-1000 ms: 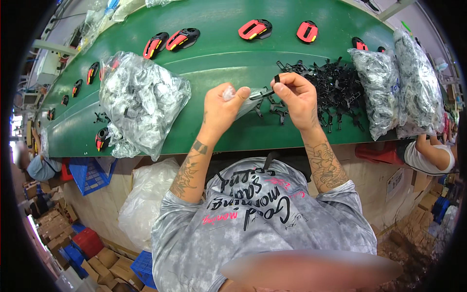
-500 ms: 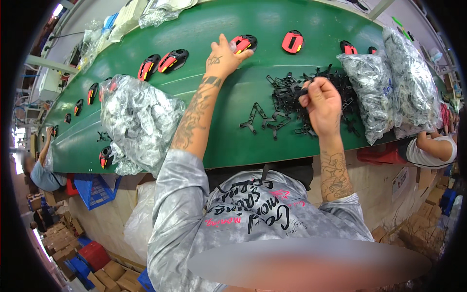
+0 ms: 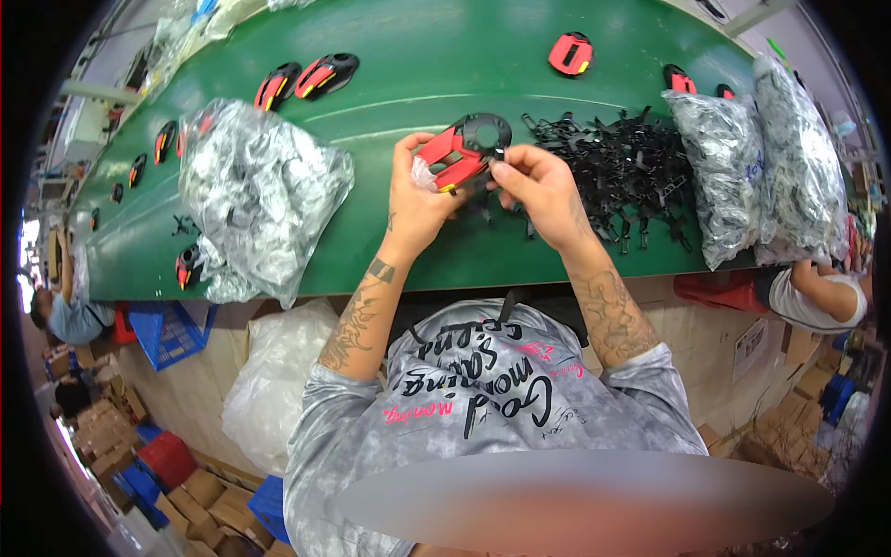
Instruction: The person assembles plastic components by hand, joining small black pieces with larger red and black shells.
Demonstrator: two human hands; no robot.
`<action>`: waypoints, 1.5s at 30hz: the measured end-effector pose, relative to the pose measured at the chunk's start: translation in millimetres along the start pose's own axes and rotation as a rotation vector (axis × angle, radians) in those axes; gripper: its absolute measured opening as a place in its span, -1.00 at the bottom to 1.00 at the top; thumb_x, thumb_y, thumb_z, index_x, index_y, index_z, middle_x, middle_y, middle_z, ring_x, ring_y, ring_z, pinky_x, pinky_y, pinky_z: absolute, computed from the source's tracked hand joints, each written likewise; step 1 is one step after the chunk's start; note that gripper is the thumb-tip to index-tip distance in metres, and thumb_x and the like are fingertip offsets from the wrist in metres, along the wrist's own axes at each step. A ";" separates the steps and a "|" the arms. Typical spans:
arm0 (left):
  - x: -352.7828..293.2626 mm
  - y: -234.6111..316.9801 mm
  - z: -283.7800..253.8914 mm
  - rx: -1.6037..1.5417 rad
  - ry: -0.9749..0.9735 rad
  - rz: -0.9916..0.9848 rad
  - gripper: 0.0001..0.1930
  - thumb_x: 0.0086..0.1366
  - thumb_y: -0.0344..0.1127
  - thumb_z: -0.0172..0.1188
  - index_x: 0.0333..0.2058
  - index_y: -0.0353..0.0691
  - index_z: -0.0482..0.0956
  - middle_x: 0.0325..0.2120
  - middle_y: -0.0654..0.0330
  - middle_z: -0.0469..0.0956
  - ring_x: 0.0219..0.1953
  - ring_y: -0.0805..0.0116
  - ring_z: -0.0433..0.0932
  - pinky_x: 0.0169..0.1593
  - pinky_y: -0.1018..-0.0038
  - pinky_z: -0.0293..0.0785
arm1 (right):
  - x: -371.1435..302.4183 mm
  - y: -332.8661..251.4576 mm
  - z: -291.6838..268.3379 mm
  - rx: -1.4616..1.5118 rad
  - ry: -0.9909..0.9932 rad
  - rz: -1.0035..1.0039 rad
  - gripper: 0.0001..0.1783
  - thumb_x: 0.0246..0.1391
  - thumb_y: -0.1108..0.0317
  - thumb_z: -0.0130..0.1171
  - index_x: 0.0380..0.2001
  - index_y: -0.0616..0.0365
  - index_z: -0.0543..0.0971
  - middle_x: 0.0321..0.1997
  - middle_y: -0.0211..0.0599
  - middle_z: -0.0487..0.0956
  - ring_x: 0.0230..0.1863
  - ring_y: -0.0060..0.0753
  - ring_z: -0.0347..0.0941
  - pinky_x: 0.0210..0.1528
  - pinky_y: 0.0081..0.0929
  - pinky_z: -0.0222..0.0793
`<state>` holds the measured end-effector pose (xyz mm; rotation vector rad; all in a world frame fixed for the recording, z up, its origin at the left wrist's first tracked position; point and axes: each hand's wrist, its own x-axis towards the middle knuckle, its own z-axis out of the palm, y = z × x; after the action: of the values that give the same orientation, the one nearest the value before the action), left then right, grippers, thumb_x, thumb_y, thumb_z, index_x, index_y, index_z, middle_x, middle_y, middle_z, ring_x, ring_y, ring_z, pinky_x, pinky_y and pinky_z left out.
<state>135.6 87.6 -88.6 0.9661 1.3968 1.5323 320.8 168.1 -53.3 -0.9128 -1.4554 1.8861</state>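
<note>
My left hand [image 3: 414, 202] grips a red-and-black plastic housing [image 3: 447, 147] by its red end, holding it tilted above the green belt. The housing has a round opening in its black end and a yellow mark on its side. A scrap of clear plastic film [image 3: 422, 174] shows at my left fingers. With thumb and forefinger, my right hand [image 3: 549, 193] pinches a small black plastic piece [image 3: 499, 154] against the black side of the housing; my fingers partly hide it. Right of that hand lies a heap of black plastic brackets [image 3: 622, 167].
A large clear bag of parts [image 3: 264, 190] lies on the green belt [image 3: 418, 56] at left. Two filled bags, one nearer [image 3: 713, 176] and one beyond [image 3: 800, 158], stand at right. More housings [image 3: 571, 56] are spread along the belt. Co-workers sit at both sides.
My left hand has picked the housing up off the belt and brought it nearer. My right hand has moved left from the bracket heap to the housing with the black piece.
</note>
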 end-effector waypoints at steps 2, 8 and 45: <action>-10.2 2.6 -8.6 -0.189 -0.046 -0.078 -0.24 0.08 -0.61 0.44 0.21 -0.21 0.23 -0.06 0.11 0.54 -0.26 0.35 0.65 -0.35 0.45 0.68 | 23.5 8.9 12.1 -0.114 0.052 0.024 -0.73 0.33 0.20 0.24 -0.18 0.22 0.62 -0.31 -0.43 0.65 -0.35 -0.69 0.47 -0.28 -0.65 0.39; -16.5 -31.0 -39.2 -0.602 0.129 -0.160 -0.55 0.31 -0.56 0.20 0.15 -0.51 0.39 0.04 -0.06 0.59 -0.02 0.20 0.68 -0.04 0.31 0.74 | 40.1 10.2 25.6 -0.378 0.044 0.018 -0.71 0.33 0.16 0.25 -0.20 0.22 0.62 -0.33 -0.48 0.62 -0.34 -0.70 0.48 -0.34 -0.67 0.39; -101.7 48.8 -16.7 -0.668 -0.111 -0.230 -0.41 0.38 -0.28 0.35 0.22 -0.56 0.36 0.02 -0.05 0.58 0.00 0.19 0.65 0.04 0.20 0.73 | -63.8 -0.1 54.2 -0.301 0.070 -0.312 -0.12 -0.08 0.39 0.57 0.25 0.20 0.27 0.05 -0.21 0.43 -0.01 -0.44 0.53 0.03 -0.41 0.57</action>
<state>153.1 -15.2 -42.2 0.4498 0.7889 1.5807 315.3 87.0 -33.4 -0.8186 -1.7551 1.4225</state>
